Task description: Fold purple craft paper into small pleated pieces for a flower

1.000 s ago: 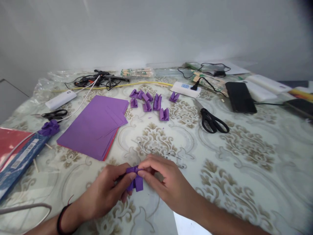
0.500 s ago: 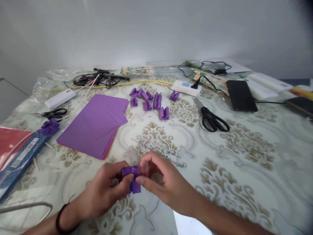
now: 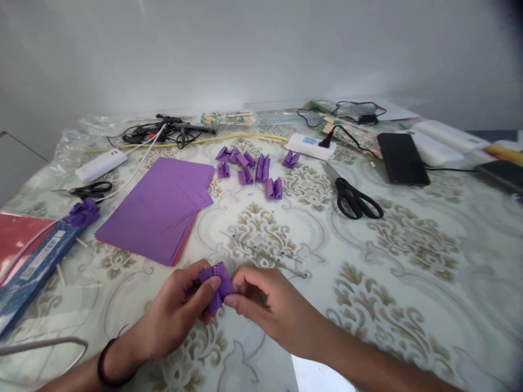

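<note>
Between my hands, just above the table's near side, is a small folded purple paper piece (image 3: 224, 283). My left hand (image 3: 175, 307) grips its left side, the thumb pressed flat over the front. With thumb and fingertips, my right hand (image 3: 269, 302) pinches the lower right corner. Part of the paper is hidden behind the left fingers. Several similar folded purple paper pieces (image 3: 262, 168) stand in a loose group further back. A stack of purple paper sheets (image 3: 151, 212), with red showing at its edge, lies beyond my left hand.
Black-handled scissors (image 3: 355, 200) lie on the right, and another pair of scissors (image 3: 92, 189) on the left. A white power strip (image 3: 311, 146), a black phone (image 3: 402, 159) and tangled black cables (image 3: 167, 130) are at the back. A blue-and-red package (image 3: 36, 261) sits at left.
The folded paper piece has turned in my hands and now shows a slanted, wider face. My right fingers have shifted from its upper side to its lower right corner.
</note>
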Demonstrator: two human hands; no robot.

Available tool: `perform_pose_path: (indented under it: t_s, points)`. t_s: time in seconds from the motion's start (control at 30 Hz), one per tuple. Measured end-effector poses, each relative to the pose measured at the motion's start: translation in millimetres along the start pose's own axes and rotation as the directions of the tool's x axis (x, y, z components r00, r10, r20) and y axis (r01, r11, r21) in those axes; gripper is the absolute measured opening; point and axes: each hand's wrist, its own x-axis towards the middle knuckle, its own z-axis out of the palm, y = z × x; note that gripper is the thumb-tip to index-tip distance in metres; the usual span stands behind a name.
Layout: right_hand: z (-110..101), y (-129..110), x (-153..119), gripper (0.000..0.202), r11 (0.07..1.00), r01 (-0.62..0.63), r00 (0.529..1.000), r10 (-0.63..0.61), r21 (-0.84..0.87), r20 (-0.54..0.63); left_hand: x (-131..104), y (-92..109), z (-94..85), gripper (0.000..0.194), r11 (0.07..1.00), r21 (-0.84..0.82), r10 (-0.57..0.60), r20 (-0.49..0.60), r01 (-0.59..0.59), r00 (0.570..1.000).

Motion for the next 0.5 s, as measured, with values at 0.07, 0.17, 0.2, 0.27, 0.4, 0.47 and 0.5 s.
perform_pose_path:
  t_s: [0.07,0.17,0.2,0.27,0.4,0.47,0.5]
  points:
    - [0.1,0.9,-0.2,0.023,0.999,-0.01,1.0,0.01,0.046,-0.014,-0.4,0.6,-0.6,0.049,1.0,0.003,0.016,0.009,-0.016,1.0]
    - [0.0,3.1,-0.4,0.025,0.995,0.0,0.999,0.004,0.102,-0.04,-1.4,1.4,-1.0,0.047,0.999,0.021,0.035,0.001,-0.035,0.999]
    - [-0.2,3.8,-0.4,0.026,0.994,0.007,0.999,-0.002,0.11,-0.047,-1.7,1.4,-1.1,0.047,0.999,0.027,0.039,0.002,-0.039,0.999]
    - [-0.8,4.8,-0.4,0.026,0.993,0.012,0.998,-0.005,0.12,-0.058,-2.2,0.9,-1.3,0.047,0.998,0.032,0.045,0.007,-0.045,0.999]
    - [-1.4,5.6,-0.6,0.026,0.99,-0.005,0.998,0.014,0.139,-0.066,-2.1,-1.7,-2.5,0.046,0.998,0.031,0.051,0.02,-0.052,0.998]
    - [-1.4,5.7,-0.9,0.025,0.989,-0.011,0.998,0.021,0.147,-0.06,-1.7,-2.8,-2.9,0.045,0.998,0.02,0.053,0.026,-0.054,0.998]
    - [-1.3,5.9,-1.0,0.025,0.989,-0.012,0.998,0.021,0.151,-0.057,-1.5,-3.0,-3.0,0.044,0.999,0.012,0.053,0.03,-0.053,0.998]
